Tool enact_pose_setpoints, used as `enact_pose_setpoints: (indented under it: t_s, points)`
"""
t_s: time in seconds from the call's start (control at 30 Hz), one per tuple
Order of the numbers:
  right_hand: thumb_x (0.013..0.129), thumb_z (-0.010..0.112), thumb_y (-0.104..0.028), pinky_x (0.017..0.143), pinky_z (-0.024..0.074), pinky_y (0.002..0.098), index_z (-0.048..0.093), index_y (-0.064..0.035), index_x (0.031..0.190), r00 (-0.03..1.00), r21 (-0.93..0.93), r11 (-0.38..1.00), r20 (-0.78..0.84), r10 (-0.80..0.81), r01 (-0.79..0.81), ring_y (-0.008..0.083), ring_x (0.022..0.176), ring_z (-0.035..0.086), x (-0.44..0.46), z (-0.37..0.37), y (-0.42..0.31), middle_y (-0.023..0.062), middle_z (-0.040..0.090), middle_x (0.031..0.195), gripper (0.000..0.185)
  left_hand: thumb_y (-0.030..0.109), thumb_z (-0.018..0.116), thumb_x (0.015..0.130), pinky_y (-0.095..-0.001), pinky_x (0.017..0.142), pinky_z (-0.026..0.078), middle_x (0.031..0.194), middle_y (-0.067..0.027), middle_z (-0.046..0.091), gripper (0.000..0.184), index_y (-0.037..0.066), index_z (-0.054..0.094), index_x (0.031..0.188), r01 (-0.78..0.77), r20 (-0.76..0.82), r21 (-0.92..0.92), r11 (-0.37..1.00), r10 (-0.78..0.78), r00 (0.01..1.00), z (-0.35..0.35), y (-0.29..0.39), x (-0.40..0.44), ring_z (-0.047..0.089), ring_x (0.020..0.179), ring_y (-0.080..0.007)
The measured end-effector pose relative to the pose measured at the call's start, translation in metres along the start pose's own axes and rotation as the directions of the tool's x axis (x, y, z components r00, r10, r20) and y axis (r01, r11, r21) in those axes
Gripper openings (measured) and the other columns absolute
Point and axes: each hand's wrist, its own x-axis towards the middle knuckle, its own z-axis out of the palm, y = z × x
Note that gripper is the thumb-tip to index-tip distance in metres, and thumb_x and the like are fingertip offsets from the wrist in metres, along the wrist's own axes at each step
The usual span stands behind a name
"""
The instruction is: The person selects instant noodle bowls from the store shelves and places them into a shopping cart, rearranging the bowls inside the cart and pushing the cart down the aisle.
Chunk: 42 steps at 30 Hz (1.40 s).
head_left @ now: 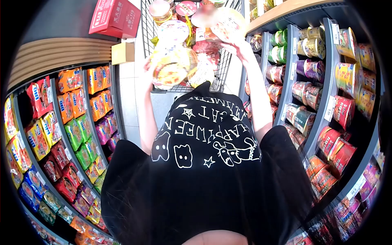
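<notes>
At the near end of a wire shopping cart (225,67), my left hand (149,67) grips the side of an instant noodle bowl (173,67) with a yellow, food-printed lid. My right hand (233,45) is closed on another instant noodle bowl (228,25) at the cart's right side. Glare washes out both hands, so single fingers are hard to make out. Several more noodle tubs lie in the cart, among them a pale-lidded tub (173,32), a red-lidded tub (186,9) and a white cup (201,74).
Shelves of bagged noodles (73,102) line the left side. Shelves of cup noodles (308,92) rise close on the right. A red box (115,18) and a small yellow carton (123,53) stand left of the cart, beside the tiled floor (128,94).
</notes>
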Motion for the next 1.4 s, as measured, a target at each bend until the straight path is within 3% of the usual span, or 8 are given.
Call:
enact_pose_setpoints:
  t_s: [0.3, 0.63, 0.83, 0.87, 0.93, 1.1, 1.27, 1.4]
  points:
    - [0.079, 0.050, -0.019, 0.070, 0.0474, 0.0314, 0.042, 0.0070, 0.105, 0.997, -0.360, 0.933, -0.072, -0.032, 0.004, 0.0244, 0.083, 0.057, 0.114, 0.031, 0.008, 0.0185, 0.055, 0.094, 0.038, 0.003, 0.053, 0.077, -0.0239, 0.074, 0.046, 0.099, -0.0154, 0.055, 0.040, -0.007, 0.039, 0.114, 0.092, 0.165, -0.174, 0.980, -0.063, 0.984, 0.050, -0.017, 0.001, 0.055, 0.087, -0.0155]
    - [0.078, 0.052, -0.022, 0.067, 0.0476, 0.0299, 0.044, 0.0060, 0.102, 0.984, -0.491, 0.864, -0.175, 0.027, -0.111, 0.0220, 0.079, 0.058, 0.135, 0.017, 0.018, 0.0171, 0.057, 0.089, 0.038, 0.002, 0.053, 0.077, -0.0274, 0.063, 0.051, 0.092, -0.0163, 0.057, 0.034, -0.009, 0.044, 0.108, -0.391, -0.183, -0.309, 0.867, 0.349, 0.919, 0.086, 0.077, 0.157, 0.058, 0.078, -0.0182]
    - [0.078, 0.054, -0.024, 0.064, 0.0477, 0.0290, 0.045, 0.0053, 0.100, 0.961, -0.622, 0.746, -0.262, 0.088, -0.238, 0.0205, 0.077, 0.059, 0.124, -0.002, 0.045, 0.0163, 0.058, 0.087, 0.038, 0.005, 0.061, 0.072, -0.0248, 0.062, 0.048, 0.085, -0.0138, 0.060, 0.027, -0.004, 0.054, 0.097, -0.375, -0.298, 0.043, 0.926, 0.371, 0.880, 0.125, 0.073, 0.250, 0.058, 0.072, -0.0159]
    - [0.075, 0.057, -0.026, 0.059, 0.0462, 0.0260, 0.047, 0.0024, 0.093, 0.940, -0.592, 0.805, -0.297, -0.168, -0.043, 0.0159, 0.066, 0.057, 0.122, -0.009, 0.085, 0.0123, 0.058, 0.079, 0.035, 0.005, 0.061, 0.072, -0.0248, 0.062, 0.048, 0.085, -0.0137, 0.060, 0.026, -0.003, 0.055, 0.096, -0.344, -0.316, 0.127, 0.930, 0.367, 0.875, 0.129, 0.068, 0.255, 0.058, 0.072, -0.0159]
    - [0.074, 0.057, -0.017, 0.062, 0.0465, 0.0282, 0.045, 0.0015, 0.099, 0.973, -0.605, 0.792, -0.123, -0.194, 0.081, 0.0163, 0.069, 0.056, 0.060, 0.009, 0.089, 0.0127, 0.057, 0.085, 0.033, 0.006, 0.061, 0.072, -0.0250, 0.063, 0.048, 0.084, -0.0134, 0.060, 0.026, -0.003, 0.055, 0.096, -0.238, -0.370, 0.254, 0.937, 0.322, 0.872, 0.137, 0.058, 0.259, 0.058, 0.071, -0.0158]
    - [0.069, 0.054, -0.004, 0.088, 0.0363, 0.0304, 0.038, -0.0042, 0.117, 0.996, -0.900, 0.427, 0.089, -0.029, 0.093, 0.0271, 0.106, 0.044, -0.014, 0.001, 0.150, 0.0177, 0.048, 0.108, 0.050, 0.006, 0.062, 0.071, -0.0254, 0.063, 0.047, 0.083, -0.0127, 0.060, 0.024, 0.000, 0.057, 0.094, 0.023, -0.519, 0.351, 0.936, 0.174, 0.837, 0.156, 0.057, 0.263, 0.058, 0.071, -0.0157]
    - [0.065, 0.059, -0.005, 0.088, 0.0352, 0.0308, 0.040, -0.0096, 0.114, 0.975, -0.999, -0.023, -0.051, 0.218, -0.047, 0.0298, 0.110, 0.038, -0.016, 0.021, 0.140, 0.0164, 0.034, 0.121, 0.053, 0.007, 0.065, 0.068, -0.0271, 0.059, 0.048, 0.079, -0.0131, 0.061, 0.017, 0.002, 0.061, 0.083, 0.105, -0.629, 0.328, 0.939, 0.135, 0.765, 0.154, 0.031, 0.303, 0.059, 0.070, -0.0178]
    - [0.074, 0.044, -0.009, 0.086, 0.0360, 0.0358, 0.047, -0.0152, 0.107, 0.951, -0.950, -0.272, 0.216, -0.221, 0.153, 0.0320, 0.106, 0.039, -0.009, 0.027, 0.154, 0.0151, 0.037, 0.116, 0.033, 0.005, 0.064, 0.068, -0.0273, 0.060, 0.049, 0.075, -0.0113, 0.061, 0.013, 0.000, 0.061, 0.079, 0.150, -0.656, 0.202, 0.968, 0.020, 0.754, 0.148, 0.039, 0.306, 0.059, 0.066, -0.0160]
